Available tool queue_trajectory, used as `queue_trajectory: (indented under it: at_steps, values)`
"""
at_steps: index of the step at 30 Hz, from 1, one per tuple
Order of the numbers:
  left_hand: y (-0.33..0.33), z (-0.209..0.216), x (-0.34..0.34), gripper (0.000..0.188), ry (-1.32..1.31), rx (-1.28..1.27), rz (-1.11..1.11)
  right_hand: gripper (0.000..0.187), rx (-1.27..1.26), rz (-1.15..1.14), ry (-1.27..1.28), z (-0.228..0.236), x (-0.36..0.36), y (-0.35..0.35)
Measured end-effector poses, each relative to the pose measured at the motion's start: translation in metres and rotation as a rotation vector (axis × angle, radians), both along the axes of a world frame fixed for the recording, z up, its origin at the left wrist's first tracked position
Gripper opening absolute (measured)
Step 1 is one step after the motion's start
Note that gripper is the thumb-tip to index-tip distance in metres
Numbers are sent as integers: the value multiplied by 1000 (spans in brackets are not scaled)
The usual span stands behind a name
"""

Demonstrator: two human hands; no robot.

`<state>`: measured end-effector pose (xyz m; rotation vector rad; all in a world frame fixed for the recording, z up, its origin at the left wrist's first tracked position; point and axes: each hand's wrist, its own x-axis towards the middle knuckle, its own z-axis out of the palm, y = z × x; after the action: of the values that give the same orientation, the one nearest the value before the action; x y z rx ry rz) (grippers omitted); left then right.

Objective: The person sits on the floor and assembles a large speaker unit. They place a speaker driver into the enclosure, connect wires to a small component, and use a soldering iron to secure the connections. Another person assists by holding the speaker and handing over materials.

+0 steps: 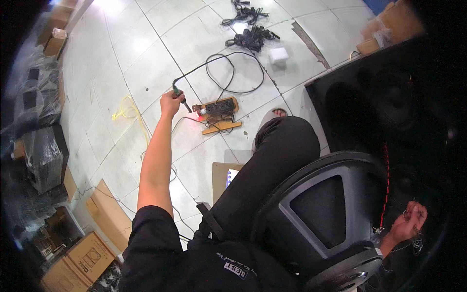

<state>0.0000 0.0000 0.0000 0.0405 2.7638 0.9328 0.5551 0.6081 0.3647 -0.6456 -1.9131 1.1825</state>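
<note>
My left hand (170,103) is closed round the handle of a corded soldering iron (183,100), arm stretched out over the floor. The iron's tip points down beside a black power strip (220,107) on a wooden board, where a red light glows. A large black loudspeaker driver (301,204) leans across my lap, magnet toward me. Beyond its frame, at the right, my right hand (411,222) pinches a thin silvery wire (417,246) that hangs in loose loops. Between them, a red-and-black twisted wire (387,185) runs down to the driver's terminal (378,229).
A big black speaker cabinet (360,107) stands at the right. Bundles of black cable (253,38) and a small white block (278,55) lie on the tiled floor (131,63). Wrapped boxes (46,155) and a printed carton (80,263) line the left side.
</note>
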Motion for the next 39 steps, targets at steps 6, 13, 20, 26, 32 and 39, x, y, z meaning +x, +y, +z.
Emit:
queue_trajectory:
  at_steps: [6,13,20,26,32,39]
  values:
    - [-15,-60,-3,15,21,173,247,4,46,-85,2,-5,-15,-1]
    - [-7,-61,-5,14,32,165,301,4,13,-77,-37,-3,-7,6]
    - [3,-63,1,13,6,120,339,7,79,-191,-94,-3,-10,1]
    - [-6,-79,-5,15,29,141,307,7,31,-74,-92,-2,3,12]
    - [-4,-83,-6,21,23,24,225,6,35,-44,-105,-3,-5,10]
    - [-7,-80,-22,37,72,-222,292,5,7,-141,-106,-8,-5,14]
